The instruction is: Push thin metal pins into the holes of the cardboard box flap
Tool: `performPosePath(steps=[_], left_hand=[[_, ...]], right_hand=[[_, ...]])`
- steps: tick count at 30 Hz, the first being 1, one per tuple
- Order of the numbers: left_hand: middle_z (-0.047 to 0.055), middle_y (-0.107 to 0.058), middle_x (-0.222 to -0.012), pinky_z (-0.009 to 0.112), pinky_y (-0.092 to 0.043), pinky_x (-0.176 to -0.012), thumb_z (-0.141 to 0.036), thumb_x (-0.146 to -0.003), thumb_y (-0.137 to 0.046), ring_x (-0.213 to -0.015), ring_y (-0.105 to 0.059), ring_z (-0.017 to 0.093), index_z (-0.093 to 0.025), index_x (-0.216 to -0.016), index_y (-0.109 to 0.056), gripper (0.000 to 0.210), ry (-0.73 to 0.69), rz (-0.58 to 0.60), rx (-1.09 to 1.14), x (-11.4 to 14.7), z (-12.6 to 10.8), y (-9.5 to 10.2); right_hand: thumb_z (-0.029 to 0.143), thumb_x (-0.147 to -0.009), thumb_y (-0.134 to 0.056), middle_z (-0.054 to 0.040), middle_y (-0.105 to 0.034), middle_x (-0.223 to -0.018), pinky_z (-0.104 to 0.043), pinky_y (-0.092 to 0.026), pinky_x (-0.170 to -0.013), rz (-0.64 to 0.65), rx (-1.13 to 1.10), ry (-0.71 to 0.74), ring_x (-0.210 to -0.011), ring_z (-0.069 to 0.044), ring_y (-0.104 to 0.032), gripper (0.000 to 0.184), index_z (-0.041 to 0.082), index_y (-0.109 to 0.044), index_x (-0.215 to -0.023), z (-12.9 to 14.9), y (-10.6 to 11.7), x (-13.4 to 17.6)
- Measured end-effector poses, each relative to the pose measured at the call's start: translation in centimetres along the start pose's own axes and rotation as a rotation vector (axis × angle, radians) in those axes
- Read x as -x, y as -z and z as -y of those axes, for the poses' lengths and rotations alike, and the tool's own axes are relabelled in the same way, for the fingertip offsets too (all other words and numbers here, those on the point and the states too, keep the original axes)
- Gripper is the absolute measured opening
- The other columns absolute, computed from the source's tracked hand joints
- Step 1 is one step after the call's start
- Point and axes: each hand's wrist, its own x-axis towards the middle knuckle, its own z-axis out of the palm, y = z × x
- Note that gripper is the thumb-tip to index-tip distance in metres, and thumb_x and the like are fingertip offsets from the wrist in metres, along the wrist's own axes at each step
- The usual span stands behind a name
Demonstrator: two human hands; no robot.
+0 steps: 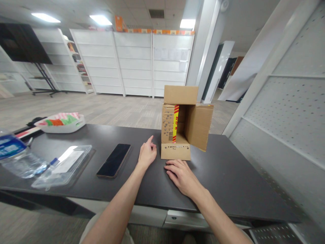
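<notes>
A cardboard box (167, 125) stands on the dark table with its opening towards me. One flap rises at the top, one swings out to the right and one hangs down at the front. Several small dark dots mark its left panel and front flap (175, 151); whether they are holes or pins I cannot tell. My left hand (147, 152) is left of the box, index finger stretched out, the others loosely bent, nothing visible in it. Just below the front flap, my right hand (179, 173) rests with fingers extended over the tabletop. A tiny dark thing shows by its fingertips.
A phone (114, 160) lies left of my hands. Farther left are a clear plastic case (67, 164), a water bottle (22, 156) and a white tray (61, 127) with colourful contents. A perforated panel (291, 112) borders the table's right side.
</notes>
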Motion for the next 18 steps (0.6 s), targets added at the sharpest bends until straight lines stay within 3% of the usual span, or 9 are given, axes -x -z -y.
performPosePath(steps=[11,18], left_hand=[[0.008,-0.075,-0.096,0.037,-0.048,-0.102,-0.015,-0.085,-0.050,-0.106,-0.068,0.021,-0.012,-0.142,-0.047,0.057,0.011,0.006,-0.006,-0.1,0.0,0.0],[0.007,-0.075,-0.095,0.038,-0.046,-0.105,-0.015,-0.085,-0.050,-0.107,-0.067,0.020,-0.013,-0.142,-0.046,0.057,0.015,0.010,0.009,0.0,-0.1,0.1]], right_hand=[[0.022,-0.096,-0.054,-0.0090,-0.065,-0.120,-0.043,-0.048,-0.097,-0.068,-0.070,-0.025,-0.112,-0.023,-0.060,0.027,0.024,-0.065,-0.120,0.3,0.6,0.0],[0.021,-0.095,-0.052,-0.0080,-0.066,-0.112,-0.038,-0.050,-0.095,-0.145,-0.116,-0.069,-0.107,-0.021,-0.062,0.022,0.022,-0.066,-0.112,-0.5,1.7,-0.7]])
